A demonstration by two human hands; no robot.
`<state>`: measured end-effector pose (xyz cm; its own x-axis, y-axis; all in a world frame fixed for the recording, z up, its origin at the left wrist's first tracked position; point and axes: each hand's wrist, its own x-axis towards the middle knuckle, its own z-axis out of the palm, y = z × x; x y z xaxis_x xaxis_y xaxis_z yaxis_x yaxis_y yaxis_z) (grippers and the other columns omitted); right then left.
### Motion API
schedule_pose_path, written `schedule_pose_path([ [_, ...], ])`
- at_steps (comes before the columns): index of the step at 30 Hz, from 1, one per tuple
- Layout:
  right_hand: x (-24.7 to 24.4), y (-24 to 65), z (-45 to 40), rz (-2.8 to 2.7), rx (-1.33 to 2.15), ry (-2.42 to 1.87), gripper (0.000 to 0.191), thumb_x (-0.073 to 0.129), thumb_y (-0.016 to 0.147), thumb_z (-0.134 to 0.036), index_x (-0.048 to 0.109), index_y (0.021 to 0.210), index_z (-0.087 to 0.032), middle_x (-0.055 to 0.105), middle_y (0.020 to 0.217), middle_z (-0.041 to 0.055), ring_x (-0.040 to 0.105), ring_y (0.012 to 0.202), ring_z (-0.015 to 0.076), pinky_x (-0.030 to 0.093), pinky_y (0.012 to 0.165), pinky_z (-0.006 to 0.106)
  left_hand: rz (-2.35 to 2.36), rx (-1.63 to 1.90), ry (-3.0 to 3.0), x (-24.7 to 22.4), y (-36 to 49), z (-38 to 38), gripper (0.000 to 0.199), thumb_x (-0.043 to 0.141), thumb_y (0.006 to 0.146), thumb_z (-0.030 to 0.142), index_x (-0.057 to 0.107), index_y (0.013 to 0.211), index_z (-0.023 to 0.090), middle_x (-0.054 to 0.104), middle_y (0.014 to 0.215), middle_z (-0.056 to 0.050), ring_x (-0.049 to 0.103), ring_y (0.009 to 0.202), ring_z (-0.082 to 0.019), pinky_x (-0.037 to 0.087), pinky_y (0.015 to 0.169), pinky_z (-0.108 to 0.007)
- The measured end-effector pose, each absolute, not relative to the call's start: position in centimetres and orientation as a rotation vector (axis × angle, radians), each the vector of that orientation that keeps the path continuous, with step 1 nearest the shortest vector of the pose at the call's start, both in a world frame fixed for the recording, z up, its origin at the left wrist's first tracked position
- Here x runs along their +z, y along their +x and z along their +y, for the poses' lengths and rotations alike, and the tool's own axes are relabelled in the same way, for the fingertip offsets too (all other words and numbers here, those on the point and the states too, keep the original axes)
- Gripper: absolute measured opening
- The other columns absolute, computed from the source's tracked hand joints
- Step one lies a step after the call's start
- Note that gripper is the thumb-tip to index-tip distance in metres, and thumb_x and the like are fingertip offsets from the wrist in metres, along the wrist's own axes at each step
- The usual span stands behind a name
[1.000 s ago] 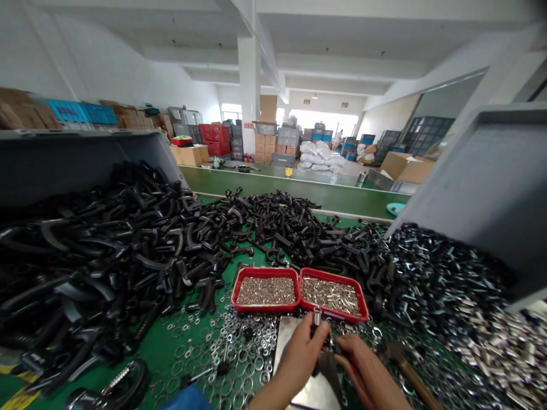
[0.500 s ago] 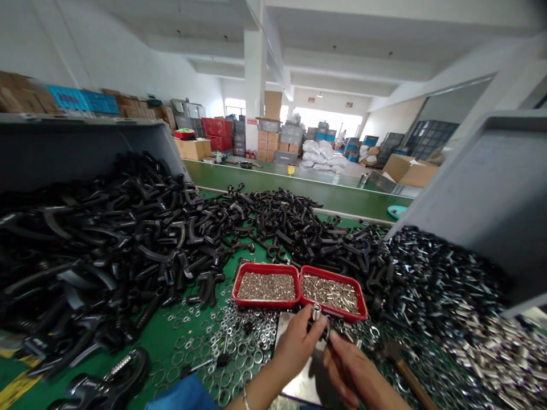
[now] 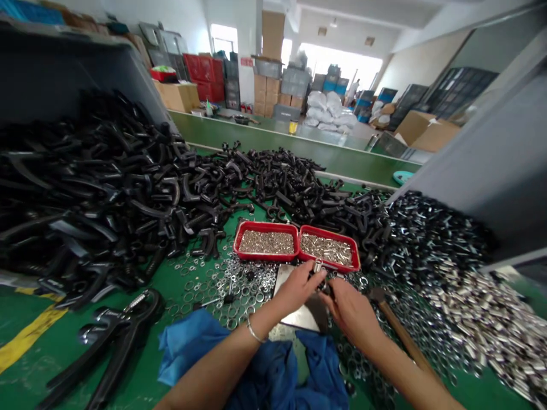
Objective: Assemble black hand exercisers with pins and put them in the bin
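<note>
I'm on the head view now, and my judgement is a firm left pinch, steady wrists and only light turns from the right fingers, so nothing slips. My left hand pinches the metal part, its end poking up past the thumb. My right hand curls just beside it; what it grips, I can't tell. The part is at the left fingertips, near the right red tray, beyond the plate's middle.
</note>
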<state>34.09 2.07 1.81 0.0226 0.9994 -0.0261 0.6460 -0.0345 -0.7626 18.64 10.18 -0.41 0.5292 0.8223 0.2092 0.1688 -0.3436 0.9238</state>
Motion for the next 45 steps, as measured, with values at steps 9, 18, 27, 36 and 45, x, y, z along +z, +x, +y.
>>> schedule_pose_path([
  [9,0.8,34.2,2.0,-1.625,1.016,-1.73,0.052,0.047,0.088,-0.069,0.058,0.096,-0.019,0.066,0.083,0.0072,0.059,0.064,0.0173,0.045,0.054,0.027,0.786,0.931,1.855,-0.5,18.7,10.3,0.026,0.038,0.102,0.04,0.052,0.102,0.018,0.057,0.104,-0.007,0.055,0.102,-0.02,0.044,0.098,-0.037],
  [18,1.2,33.8,1.8,-1.675,1.041,-1.687,0.05,0.038,0.094,-0.066,0.056,0.091,-0.02,0.062,0.074,0.0047,0.054,0.054,0.0152,0.042,0.049,0.027,0.747,0.974,1.949,-0.1,18.7,10.1,0.021,0.039,0.101,0.037,0.051,0.099,0.019,0.056,0.103,-0.007,0.055,0.1,-0.02,0.046,0.097,-0.037],
  [27,0.5,32.9,0.6,-1.462,1.487,-1.546,0.054,0.029,0.095,-0.068,0.055,0.087,-0.021,0.06,0.069,0.0028,0.044,0.045,0.0123,0.035,0.042,0.025,0.8,0.95,2.0,-0.6,17.5,8.1,0.022,0.038,0.101,0.036,0.05,0.099,0.019,0.055,0.101,-0.008,0.054,0.099,-0.02,0.045,0.095,-0.036],
  [36,-0.5,31.3,-0.7,-1.498,1.586,-1.471,0.047,0.027,0.1,-0.057,0.055,0.094,-0.02,0.056,0.059,-0.0022,0.039,0.043,0.0116,0.034,0.046,0.025,0.884,0.597,2.329,-0.1,16.3,8.5,0.023,0.037,0.101,0.032,0.053,0.1,0.015,0.057,0.104,-0.01,0.054,0.099,-0.022,0.046,0.092,-0.037],
  [45,0.9,36.9,-6.1,-1.7,1.308,-1.609,0.037,0.04,0.1,-0.049,0.064,0.107,-0.022,0.064,0.077,0.0018,0.06,0.072,0.0181,0.045,0.068,0.029,0.829,0.344,2.693,0.1,19.6,10.7,0.021,0.06,0.089,0.032,0.062,0.103,0.017,0.06,0.104,-0.009,0.054,0.103,-0.025,0.043,0.093,-0.04],
])
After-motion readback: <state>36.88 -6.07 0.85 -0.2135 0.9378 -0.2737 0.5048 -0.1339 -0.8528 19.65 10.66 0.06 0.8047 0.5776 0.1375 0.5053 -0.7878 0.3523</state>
